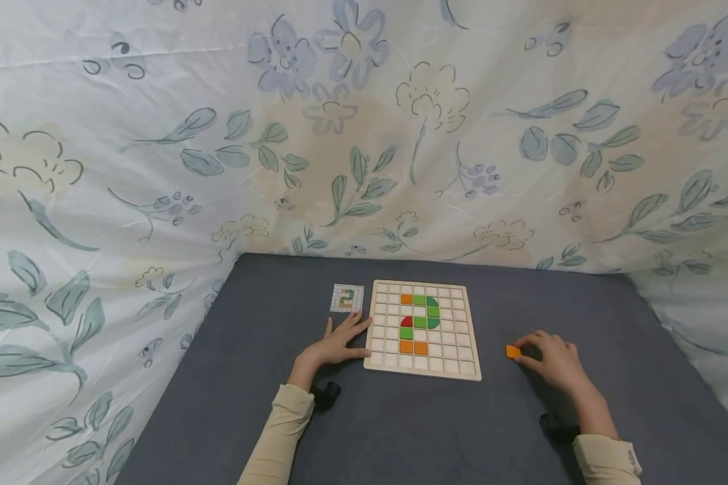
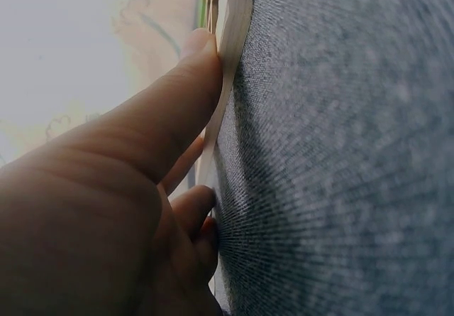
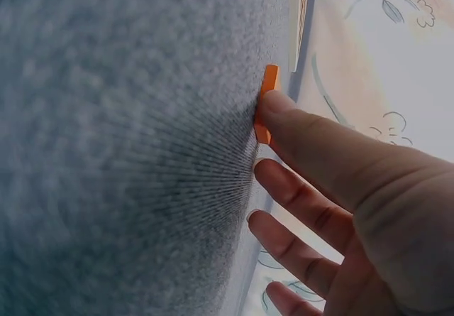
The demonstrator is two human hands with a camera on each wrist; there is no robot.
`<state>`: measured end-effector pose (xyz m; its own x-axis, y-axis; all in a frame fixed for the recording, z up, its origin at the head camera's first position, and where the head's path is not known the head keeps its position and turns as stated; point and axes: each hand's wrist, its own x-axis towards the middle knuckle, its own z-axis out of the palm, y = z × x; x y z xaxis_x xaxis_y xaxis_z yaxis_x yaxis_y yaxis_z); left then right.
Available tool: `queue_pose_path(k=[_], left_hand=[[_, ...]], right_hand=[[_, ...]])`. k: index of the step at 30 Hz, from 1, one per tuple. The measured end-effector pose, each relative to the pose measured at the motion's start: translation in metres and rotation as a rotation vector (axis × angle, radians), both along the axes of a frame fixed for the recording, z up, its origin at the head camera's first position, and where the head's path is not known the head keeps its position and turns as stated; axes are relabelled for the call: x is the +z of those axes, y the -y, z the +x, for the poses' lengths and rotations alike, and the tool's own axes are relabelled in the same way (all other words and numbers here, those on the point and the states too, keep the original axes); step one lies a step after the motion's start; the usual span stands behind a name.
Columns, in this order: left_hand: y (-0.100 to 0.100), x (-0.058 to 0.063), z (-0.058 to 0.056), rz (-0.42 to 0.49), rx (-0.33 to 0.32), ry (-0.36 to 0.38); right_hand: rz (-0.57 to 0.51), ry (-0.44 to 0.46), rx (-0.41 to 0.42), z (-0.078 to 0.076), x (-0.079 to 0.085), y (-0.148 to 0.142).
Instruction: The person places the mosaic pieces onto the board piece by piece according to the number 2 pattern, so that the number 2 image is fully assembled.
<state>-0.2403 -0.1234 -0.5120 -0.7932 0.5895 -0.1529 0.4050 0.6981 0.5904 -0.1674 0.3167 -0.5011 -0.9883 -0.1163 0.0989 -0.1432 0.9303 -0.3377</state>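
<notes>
A wooden grid board (image 1: 421, 373) lies on the grey surface, with orange, green and red tiles set in some of its squares. At its left side, my left hand (image 1: 335, 345) has its fingers spread, the thumb and fingertips touching the edge; the left wrist view shows the thumb (image 2: 188, 92) against that edge. Right of the board, my right hand (image 1: 552, 360) pinches an orange square tile (image 1: 512, 351). In the right wrist view the thumb lies on this tile (image 3: 269, 78), which is at the cloth; the index finger is mostly hidden, the other fingers loosely bent.
A small printed card (image 1: 347, 298) with a coloured grid figure lies just beyond my left fingertips. Dark grey cloth (image 1: 437, 431) covers the table. A floral curtain (image 1: 364, 135) hangs behind the table and along its sides.
</notes>
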Motion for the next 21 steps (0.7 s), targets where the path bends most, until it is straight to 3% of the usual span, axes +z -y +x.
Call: queue_pose_path(k=[21], left_hand=[[-0.0005,-0.0002,0.0001,-0.006,0.005,0.003]], right_hand=[[0.019,-0.013,0.012,-0.0036,-0.0013,0.0083]])
